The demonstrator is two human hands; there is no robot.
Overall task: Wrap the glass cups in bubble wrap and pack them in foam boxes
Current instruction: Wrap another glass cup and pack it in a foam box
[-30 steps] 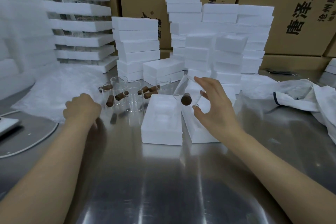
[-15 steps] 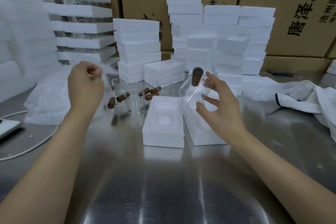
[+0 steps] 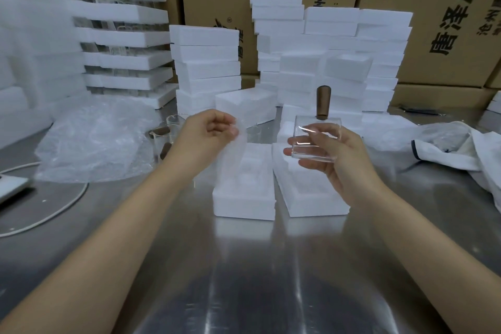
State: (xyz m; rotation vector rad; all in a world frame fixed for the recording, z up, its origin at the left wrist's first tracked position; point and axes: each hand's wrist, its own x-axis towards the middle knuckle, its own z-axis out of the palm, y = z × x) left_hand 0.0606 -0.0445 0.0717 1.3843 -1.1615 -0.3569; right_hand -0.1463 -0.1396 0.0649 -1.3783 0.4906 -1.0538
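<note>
My right hand (image 3: 339, 160) grips a clear glass cup (image 3: 315, 138) lying sideways in the air, its brown wooden handle (image 3: 323, 102) pointing up. My left hand (image 3: 208, 131) pinches the top edge of a thin bubble wrap sheet (image 3: 233, 160) that hangs down just left of the cup. Below both hands two open foam box halves lie side by side on the steel table, the left half (image 3: 244, 198) and the right half (image 3: 309, 198). More glass cups with brown handles (image 3: 162, 138) stand behind my left wrist, partly hidden.
A pile of bubble wrap (image 3: 95, 138) lies at the left. Stacks of white foam boxes (image 3: 325, 62) and foam trays (image 3: 122, 43) fill the back, with cardboard cartons (image 3: 433, 22) behind. A white bag (image 3: 466, 149) lies at the right, a white cable (image 3: 46, 214) at the left.
My left hand lifted from the table at the left and came toward the middle with a bubble wrap sheet. My right hand turned the cup so its handle points up.
</note>
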